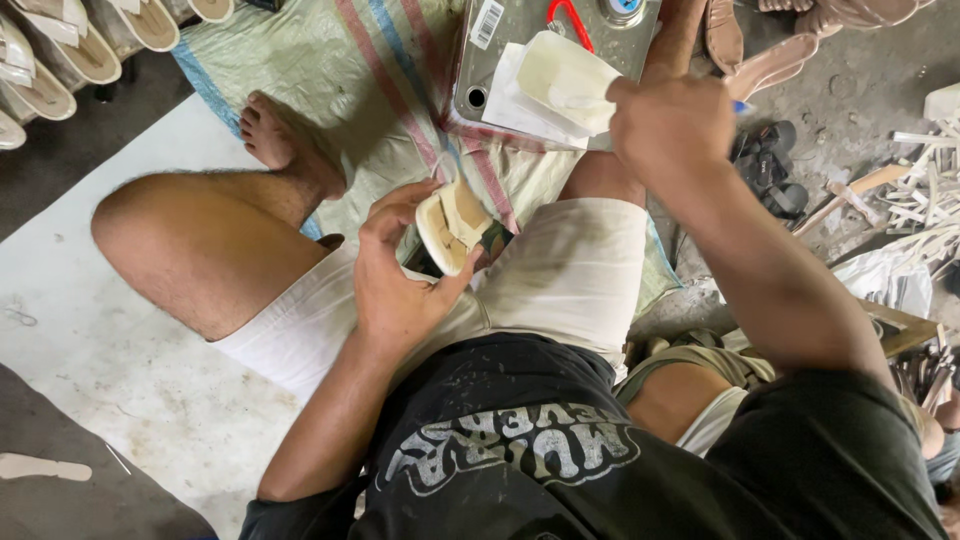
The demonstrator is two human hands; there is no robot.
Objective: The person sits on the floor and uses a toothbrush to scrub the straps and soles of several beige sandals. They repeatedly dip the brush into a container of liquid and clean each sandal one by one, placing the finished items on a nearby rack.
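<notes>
Seen from my head camera, largest first: I sit cross-legged on a striped woven mat (pixel 380 70) spread beside a pale floor sheet (pixel 90 340), with a dusty concrete floor to my right. Ahead of my knees stands a square metal tin (pixel 520 25) with a red-handled tool lying on its lid; a sheet of pale cut material (pixel 560 75) rests against its near edge. Along the upper left runs a row of finished pale sandals (pixel 60 55); more tan soles (pixel 770 55) lie at the upper right, and a heap of pale offcut strips (pixel 925 190) sits at the far right. My left hand (pixel 400 280) is curled partly closed around a small cream sandal piece (pixel 452 225), thumb on its near side and fingers over its far edge, holding it tilted above my lap between my thighs. My right hand (pixel 670 120) is raised over the tin's near corner, closed into a loose fist on a slim tool (pixel 742 108) whose blue tip shows past the knuckles; what kind of tool I cannot tell. By my judgement the work sits mid-course: the piece is shaped and in hand, many sandals stand done, yet this one looks unfinished, with the sheet and offcuts waiting nearby.
</notes>
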